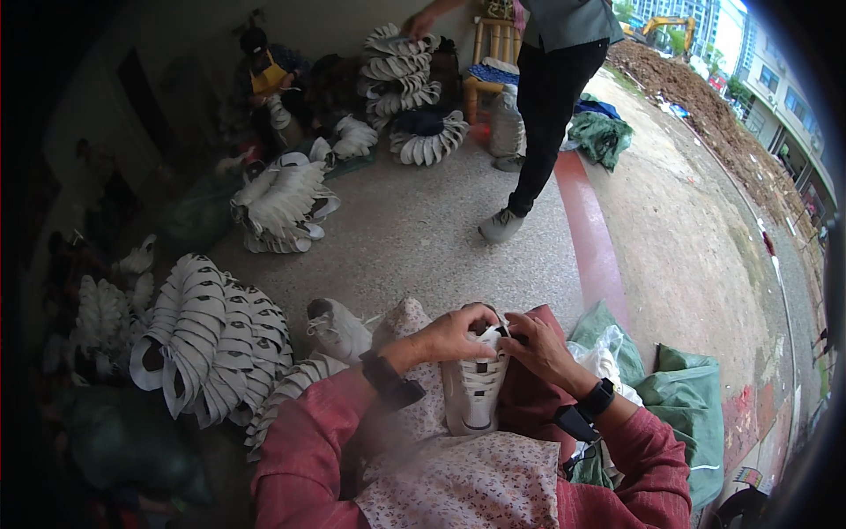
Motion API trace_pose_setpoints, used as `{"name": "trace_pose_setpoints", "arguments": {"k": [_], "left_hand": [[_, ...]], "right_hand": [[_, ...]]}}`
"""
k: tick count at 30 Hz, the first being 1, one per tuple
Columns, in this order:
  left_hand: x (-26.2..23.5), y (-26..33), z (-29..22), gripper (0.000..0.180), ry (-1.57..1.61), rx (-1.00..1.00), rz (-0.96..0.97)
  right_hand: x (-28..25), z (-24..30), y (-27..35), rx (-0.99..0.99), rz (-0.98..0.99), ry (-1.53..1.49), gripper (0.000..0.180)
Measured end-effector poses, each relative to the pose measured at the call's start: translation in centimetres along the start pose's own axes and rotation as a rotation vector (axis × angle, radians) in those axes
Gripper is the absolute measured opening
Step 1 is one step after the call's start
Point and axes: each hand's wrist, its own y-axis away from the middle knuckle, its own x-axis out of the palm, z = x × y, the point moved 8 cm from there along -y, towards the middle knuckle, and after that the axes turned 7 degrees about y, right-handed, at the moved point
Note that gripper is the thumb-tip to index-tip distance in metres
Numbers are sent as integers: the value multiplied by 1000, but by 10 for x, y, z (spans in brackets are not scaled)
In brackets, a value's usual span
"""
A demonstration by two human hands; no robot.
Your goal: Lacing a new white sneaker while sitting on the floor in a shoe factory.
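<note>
A white lace-up shoe [473,397] rests on my lap, its toe toward me and white laces crossing its front. My left hand [458,335] curls over the shoe's top from the left, thumb and fingers closed on the edge by the tongue. From the right, my right hand [542,351] pinches with thumb and forefinger at the lace by the upper eyelets; the fingertips partly hide what they hold. A patterned apron [467,476] covers my lap. Beside my left knee stands another white laced shoe [339,331].
Nested stacks of white shoe uppers [216,335] lie on the left, with more piles [282,203] farther back. Green sacks [683,406] sit on my right. A person in dark trousers [555,106] stands ahead, touching a tall stack [401,75]. Another person [273,79] sits at the back left.
</note>
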Motion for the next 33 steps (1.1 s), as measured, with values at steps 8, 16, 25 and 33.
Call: {"name": "trace_pose_setpoints", "arguments": {"k": [8, 16, 25, 33], "left_hand": [[9, 15, -17, 64, 154, -1, 296], [6, 11, -2, 67, 452, -64, 264], [8, 9, -4, 64, 249, 6, 145], [10, -4, -29, 35, -391, 231, -60]], "right_hand": [[-21, 38, 40, -177, -91, 70, 34], [4, 8, 44, 336, 350, -397, 37], [31, 30, 49, -1, 232, -578, 19], [-31, 56, 62, -54, 175, -407, 18]]}}
